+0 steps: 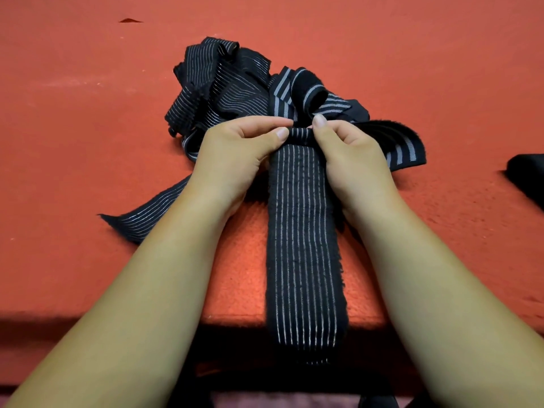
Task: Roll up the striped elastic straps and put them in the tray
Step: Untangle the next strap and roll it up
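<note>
- The striped strap point(303, 231) lies flat on the red table point(88, 142). Its long axis runs straight from the person out toward the far side, and its near end hangs over the table's front edge.
- Its far end is turned over into a small tight fold or first roll, lying crosswise between the two hands.
- The left hand point(235, 160) pinches that folded end between thumb and curled fingers. The right hand point(350, 160) pinches it the same way from the other side.
- The strap is black ribbed elastic with thin pale lengthwise stripes and fuzzy, frayed edges.
- The pile of straps point(223, 92) lies tangled just beyond the hands. Some have fine stripes and others broad grey bands.
- The table cover looks like napped, felt-like cloth.
- A dark object point(527, 175) sits at the right edge, cut off by the frame; I cannot tell what it is.
</note>
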